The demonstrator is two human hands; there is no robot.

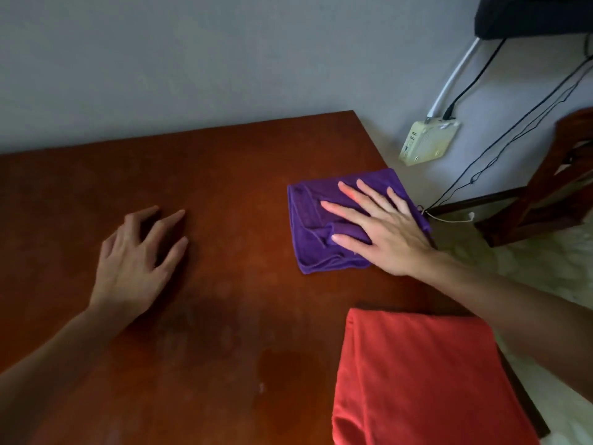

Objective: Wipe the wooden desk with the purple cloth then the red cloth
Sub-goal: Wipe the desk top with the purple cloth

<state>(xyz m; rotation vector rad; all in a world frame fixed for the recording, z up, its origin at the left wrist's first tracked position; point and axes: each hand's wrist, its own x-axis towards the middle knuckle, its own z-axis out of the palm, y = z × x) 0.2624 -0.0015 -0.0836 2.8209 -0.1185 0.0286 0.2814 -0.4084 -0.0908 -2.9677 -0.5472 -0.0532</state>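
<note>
red cloth [417,380] cut off by bottom edge; chair [545,194] partly out right.

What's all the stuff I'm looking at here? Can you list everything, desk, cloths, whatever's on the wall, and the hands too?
wooden desk: one, reddish brown, fills the lower left, against the wall
purple cloth: one, purple, folded, by the desk's far right edge
red cloth: one, red, folded flat, on the desk's near right corner
wall box: one, cream, on the wall right of the desk, with cables plugged in
cables: several, one white and some black, running up the wall
wooden furniture: one piece, dark brown, far right, only partly in view
dark object: one, black, top right corner, cut off
wall: grey, behind the desk
left hand: one, fingers spread, on the bare desk
right hand: one, pressed flat on the purple cloth
</note>
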